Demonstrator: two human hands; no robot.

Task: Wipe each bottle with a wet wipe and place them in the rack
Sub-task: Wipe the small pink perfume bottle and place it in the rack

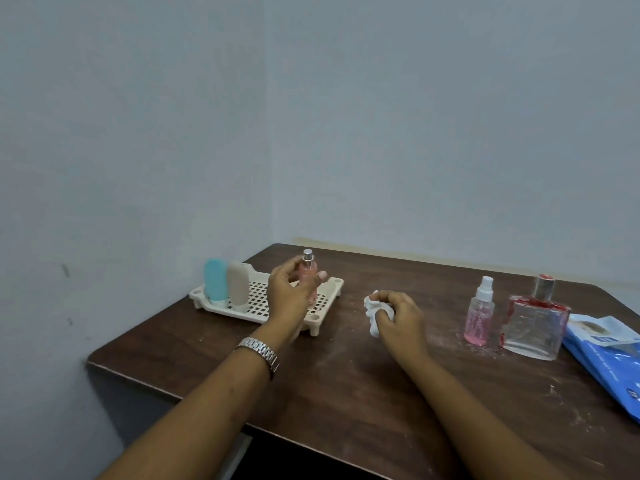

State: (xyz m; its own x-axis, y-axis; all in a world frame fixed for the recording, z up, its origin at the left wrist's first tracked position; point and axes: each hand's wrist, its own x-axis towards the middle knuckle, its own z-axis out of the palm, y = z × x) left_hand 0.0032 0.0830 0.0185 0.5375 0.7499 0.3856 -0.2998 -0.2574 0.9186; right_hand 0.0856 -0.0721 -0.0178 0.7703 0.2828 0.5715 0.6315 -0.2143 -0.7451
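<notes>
Right hand (pixel 399 317) around wipe (pixel 371 310), left (pixel 288 293) around bottle (pixel 307 270)

Five bottles (pixel 215 279) (pixel 238 284) (pixel 308 271) (pixel 479 315) (pixel 535 323), one rack (pixel 334 282), one wipe (pixel 372 311), one pack (pixel 609 358).

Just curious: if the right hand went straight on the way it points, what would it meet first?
The right hand, gripping the wipe, would probably meet the right end of the rack, near the pink bottle in the left hand. Depth is unclear; it might slip past.

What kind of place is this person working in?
Likely a plain indoor room, perhaps a home: a scuffed wooden table sits in a corner of bare pale walls, holding toiletry bottles, a rack and a wet-wipe pack.
</notes>
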